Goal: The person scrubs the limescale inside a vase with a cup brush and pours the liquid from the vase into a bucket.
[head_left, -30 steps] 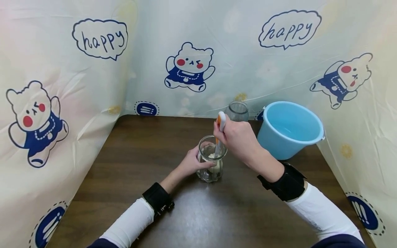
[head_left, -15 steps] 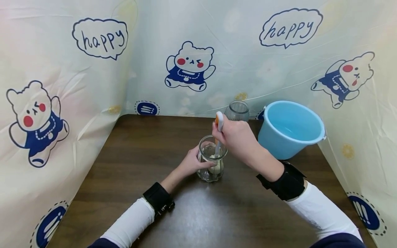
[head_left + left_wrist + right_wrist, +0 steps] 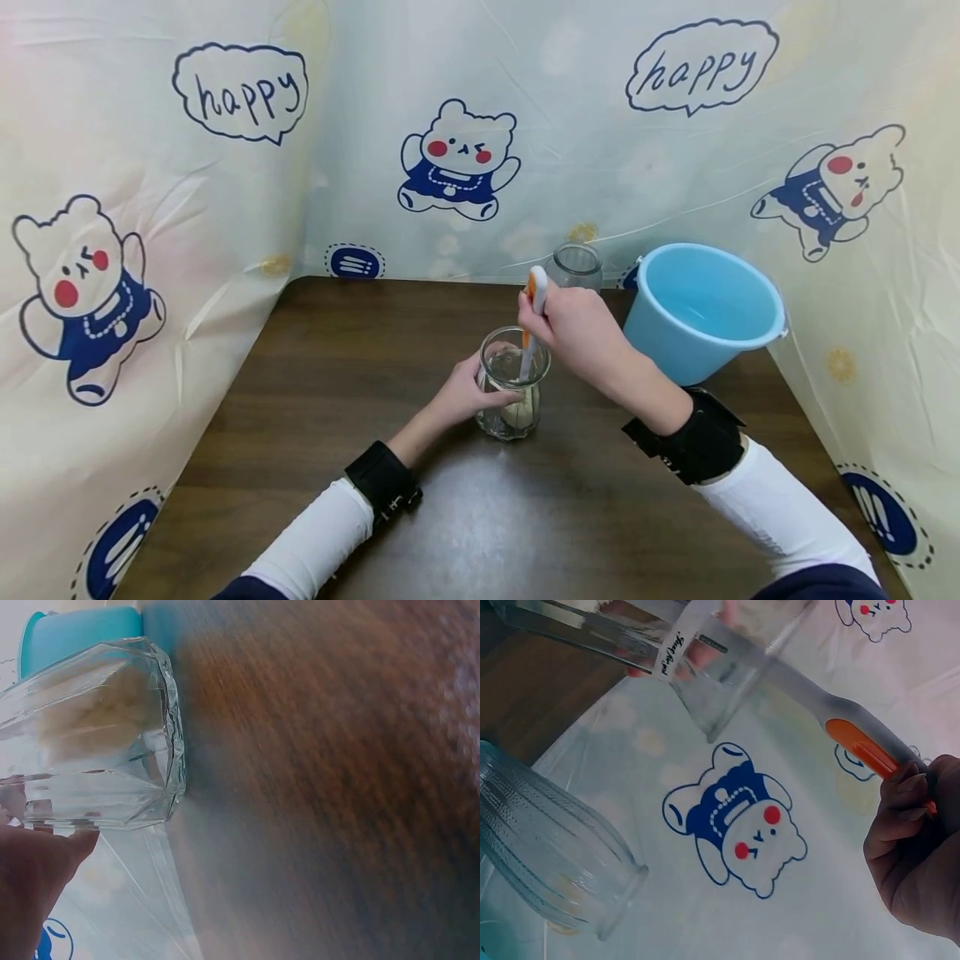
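Observation:
A clear glass jar (image 3: 491, 423) stands upright on the table, and my left hand (image 3: 462, 393) grips its side with the thumb across the front. My right hand (image 3: 588, 337) is curled round the white and orange handle of a sponge bottle brush (image 3: 538, 287). The brush's shaft goes down through the jar's mouth. In the left wrist view its beige sponge head (image 3: 97, 712) shows through the faceted glass. The right wrist view has the grey shaft and orange grip (image 3: 861, 746) running from the jar's mouth to my fingers.
A second glass jar (image 3: 577, 265), ribbed in the right wrist view, stands at the back edge behind my right hand. To its right is a light blue bucket (image 3: 675, 354). A printed curtain (image 3: 360, 167) surrounds the brown table (image 3: 337, 350) at the back and sides.
My right hand and the brush handle dip slightly left, then come back right, the sponge head shifting inside the jar. The left hand and the jar stay in place.

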The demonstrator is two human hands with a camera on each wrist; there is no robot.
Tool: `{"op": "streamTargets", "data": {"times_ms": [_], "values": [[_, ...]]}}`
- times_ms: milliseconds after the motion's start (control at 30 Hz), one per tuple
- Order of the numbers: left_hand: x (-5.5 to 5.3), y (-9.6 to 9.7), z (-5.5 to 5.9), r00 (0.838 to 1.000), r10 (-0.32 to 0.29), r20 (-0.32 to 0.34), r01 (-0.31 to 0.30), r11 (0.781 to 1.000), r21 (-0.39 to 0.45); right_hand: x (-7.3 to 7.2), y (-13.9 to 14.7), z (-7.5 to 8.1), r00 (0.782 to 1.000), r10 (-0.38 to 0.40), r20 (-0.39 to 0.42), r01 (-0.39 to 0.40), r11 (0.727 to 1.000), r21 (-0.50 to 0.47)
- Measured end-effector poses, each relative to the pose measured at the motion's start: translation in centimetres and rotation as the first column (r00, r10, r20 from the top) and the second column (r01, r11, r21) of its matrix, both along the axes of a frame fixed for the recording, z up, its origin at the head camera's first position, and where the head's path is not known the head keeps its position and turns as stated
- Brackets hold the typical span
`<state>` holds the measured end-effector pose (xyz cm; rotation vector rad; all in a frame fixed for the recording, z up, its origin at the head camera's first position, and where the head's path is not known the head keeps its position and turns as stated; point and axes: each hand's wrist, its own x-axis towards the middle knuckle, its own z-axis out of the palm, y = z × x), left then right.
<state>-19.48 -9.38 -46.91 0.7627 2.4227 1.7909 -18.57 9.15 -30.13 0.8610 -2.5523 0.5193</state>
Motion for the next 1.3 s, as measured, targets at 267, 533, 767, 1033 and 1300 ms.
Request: {"op": "streamTargets", "data": {"times_ms": [267,533,767,1033,1300], "values": [[-1.3,-0.1,-2.8,0.998,0.022,-0.057,-0.024,0.999,-0.031,0.8,0.7,2.2,0.995,-0.014,-0.094,0.008,0.997,-0.070],[-0.8,0.1,-1.7,1.000,0.019,-0.011,-0.020,1.000,-0.013,0.6,0.3,-0.3,0.999,0.010,-0.047,-0.012,1.000,-0.025],[0.3,0.1,0.2,1.000,-0.006,0.003,0.006,1.000,0.012,0.6,0.4,-0.2,0.998,-0.006,-0.062,0.003,0.999,-0.040],[-1.1,0.0,-2.4,0.999,0.033,-0.011,-0.033,0.999,-0.040,1.0,1.5,2.6,0.967,0.028,-0.252,-0.074,0.982,-0.175],[-1.2,0.1,-2.9,0.998,0.059,-0.020,-0.059,0.998,-0.004,1.5,3.1,5.0,0.976,-0.058,-0.209,-0.021,0.934,-0.358]]}}
